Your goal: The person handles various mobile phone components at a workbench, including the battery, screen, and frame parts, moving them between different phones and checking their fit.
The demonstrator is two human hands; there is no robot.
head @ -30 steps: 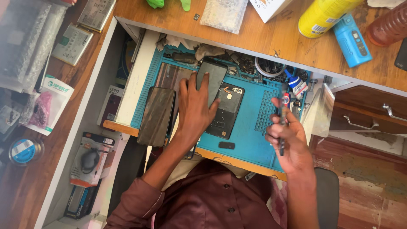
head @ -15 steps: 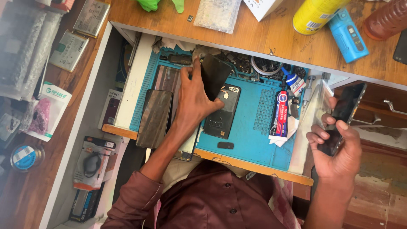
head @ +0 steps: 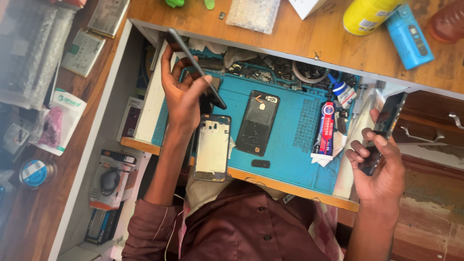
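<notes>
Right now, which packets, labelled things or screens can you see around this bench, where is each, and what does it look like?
Glue tube: on the blue mat, red and white, lying lengthwise.
Yellow can: top shelf, round, labelled.
Blue box: beside the can, rectangular.
Pouch: far side shelf, white with pink inside.
Carded packet: lower shelf, white and orange.
Dark screen panel: in the right hand.

The blue mat (head: 285,159) has bare room between the black phone back (head: 256,123) and the glue tube (head: 326,126), and along its near edge beside the small black piece (head: 260,163). The far edge is crowded with loose parts (head: 263,72) and a coil (head: 305,72). The silver phone frame (head: 211,147) blocks the mat's left side, under the left hand (head: 181,94) and its tilted dark panel (head: 195,67). The right hand (head: 382,166) holds a phone (head: 384,130) off the mat's right edge, above the drawer handle (head: 418,136).
</notes>
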